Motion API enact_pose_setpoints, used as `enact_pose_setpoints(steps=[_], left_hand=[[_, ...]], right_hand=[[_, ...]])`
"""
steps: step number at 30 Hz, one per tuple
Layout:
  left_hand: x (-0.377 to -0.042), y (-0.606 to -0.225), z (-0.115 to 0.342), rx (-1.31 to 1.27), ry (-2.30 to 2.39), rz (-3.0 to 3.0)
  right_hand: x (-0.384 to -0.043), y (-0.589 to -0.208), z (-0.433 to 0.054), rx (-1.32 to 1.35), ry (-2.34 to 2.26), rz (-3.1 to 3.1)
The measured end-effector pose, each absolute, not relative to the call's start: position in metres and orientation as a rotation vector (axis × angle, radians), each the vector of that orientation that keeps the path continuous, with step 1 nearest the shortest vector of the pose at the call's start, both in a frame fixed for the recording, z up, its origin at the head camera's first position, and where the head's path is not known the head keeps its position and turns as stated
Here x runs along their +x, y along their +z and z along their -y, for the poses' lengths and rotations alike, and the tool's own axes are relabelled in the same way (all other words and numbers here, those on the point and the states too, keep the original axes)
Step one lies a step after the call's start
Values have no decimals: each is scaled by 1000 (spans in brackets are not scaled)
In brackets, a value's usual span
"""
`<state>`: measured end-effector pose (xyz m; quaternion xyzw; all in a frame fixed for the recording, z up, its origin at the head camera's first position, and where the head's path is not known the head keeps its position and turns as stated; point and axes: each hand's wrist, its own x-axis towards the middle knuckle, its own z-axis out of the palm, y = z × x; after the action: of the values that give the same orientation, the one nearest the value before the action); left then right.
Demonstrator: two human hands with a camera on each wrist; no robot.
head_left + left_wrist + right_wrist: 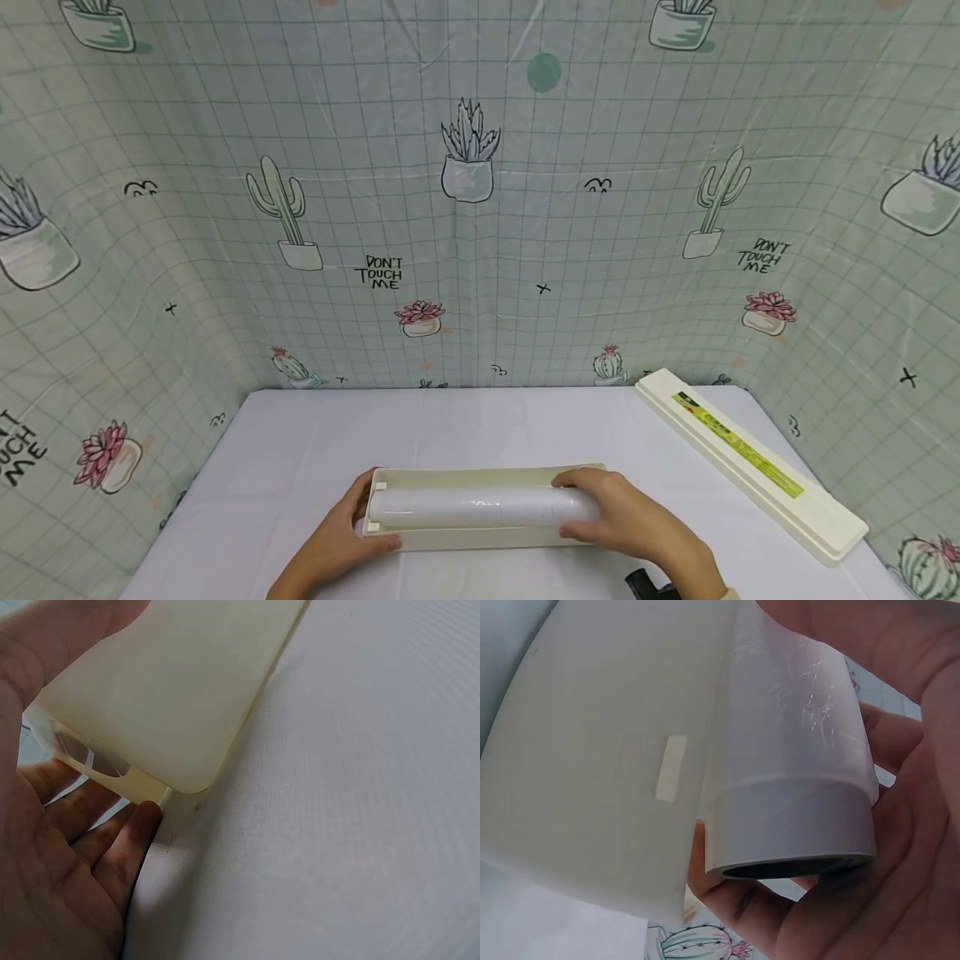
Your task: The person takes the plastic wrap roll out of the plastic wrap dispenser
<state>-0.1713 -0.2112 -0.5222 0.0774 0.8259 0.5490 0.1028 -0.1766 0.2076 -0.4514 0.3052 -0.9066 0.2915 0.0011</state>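
Observation:
A long cream plastic case (480, 540) lies open-topped on the table, near its front. Inside it is a white roll of cling film (480, 507), wound on a tube whose hollow end shows in the right wrist view. My left hand (341, 533) grips the left end of the case, thumb at the front and fingers behind. The right hand (622, 512) holds the right end of the roll between thumb and fingers. From the right wrist, the roll's end (795, 829) appears beside the case wall (592, 765).
A cream lid (750, 467) with a yellow-green label lies slanted along the table's right side. Near my right forearm, a black object (648, 586) is partly cut off by the frame. Patterned cloth (480, 250) surrounds the white table (450, 425) at the back and sides.

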Motion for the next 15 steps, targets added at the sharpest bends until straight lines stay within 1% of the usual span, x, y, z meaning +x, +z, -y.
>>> enact_pose_setpoints(steps=[15], left_hand=[[-171, -521, 210, 206, 1606, -2455]], right_hand=[[-176, -450, -205, 966, 863, 2874]])
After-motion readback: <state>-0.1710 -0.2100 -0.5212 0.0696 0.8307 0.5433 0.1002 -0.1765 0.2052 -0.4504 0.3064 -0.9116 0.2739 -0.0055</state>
